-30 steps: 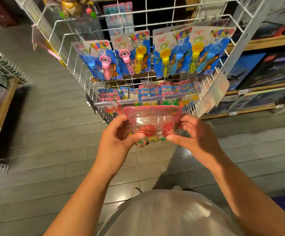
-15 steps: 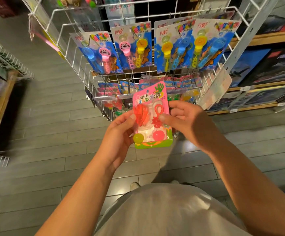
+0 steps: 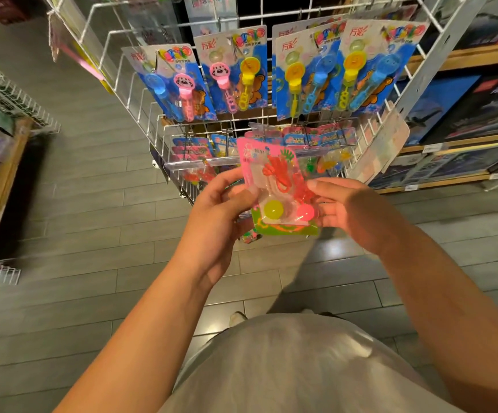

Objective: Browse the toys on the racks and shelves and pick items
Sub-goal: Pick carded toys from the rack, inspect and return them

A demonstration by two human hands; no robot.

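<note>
Toy pack [image 3: 274, 189] held in front of the wire rack [image 3: 140, 84], just below its lower row of hooks. Pink card, clear blister, red sticky-hand shapes, a yellow ball and a pink ball near the bottom edge.

Left hand [image 3: 221, 216] grips the pack's left edge, thumb across the front, fingers curled behind. Right hand [image 3: 352, 213] holds the right edge, thumb on the blister, fingers mostly hidden behind the card.

Step in hand, as judged: inspecting a picked item.

To do it well:
- Keep both edge grips light; pressing the blister could dent it.
- Tilt the card face toward the eyes; glare blurs the print.
- Hold it clear of the rack so it does not snag the hanging bubble wands [image 3: 232, 76] above it.
- If unwanted, the hang hole at its top must meet a hook squarely.
</note>
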